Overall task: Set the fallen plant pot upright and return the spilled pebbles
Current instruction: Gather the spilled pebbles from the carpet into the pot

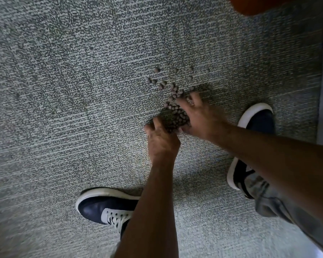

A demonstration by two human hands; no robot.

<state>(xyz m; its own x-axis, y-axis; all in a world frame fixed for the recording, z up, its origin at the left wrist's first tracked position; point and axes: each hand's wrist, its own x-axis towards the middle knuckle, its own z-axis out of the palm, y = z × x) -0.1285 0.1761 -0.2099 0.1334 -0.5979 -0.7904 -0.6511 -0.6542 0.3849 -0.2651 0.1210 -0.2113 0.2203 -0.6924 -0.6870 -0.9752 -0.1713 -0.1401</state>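
Both hands down on the carpet, either side of the main pebble heap.

- Pebbles: dense pile between the two hands, mid-carpet, a bit right of centre. Loose strays fan out beyond it toward the far edge of the view, apart from the pile.
- Left hand: near side of the pile, fingers curled inward against it. Reads as the backstop of a scoop, walling the pebbles so they don't roll toward the feet. Blurred; can't tell if any pebbles are actually enclosed.
- Right hand: far-right side of the pile, fingers spread and fairly straight, tips on the pebbles. Looks like raking them in toward the left hand. Open, not gripping.
- Pot: probably the orange shape at the top right edge, well apart from the pile, cut off by the frame. Upright or fallen: can't tell.
- Shoes: left shoe near-left, right shoe just right of the right arm. Wide stance leaves the pile between the feet, within reach of both hands.

Judgement: gather step in hand, nothing returned in view. Strays will need a second sweep. Risk: carpet texture hides single pebbles.
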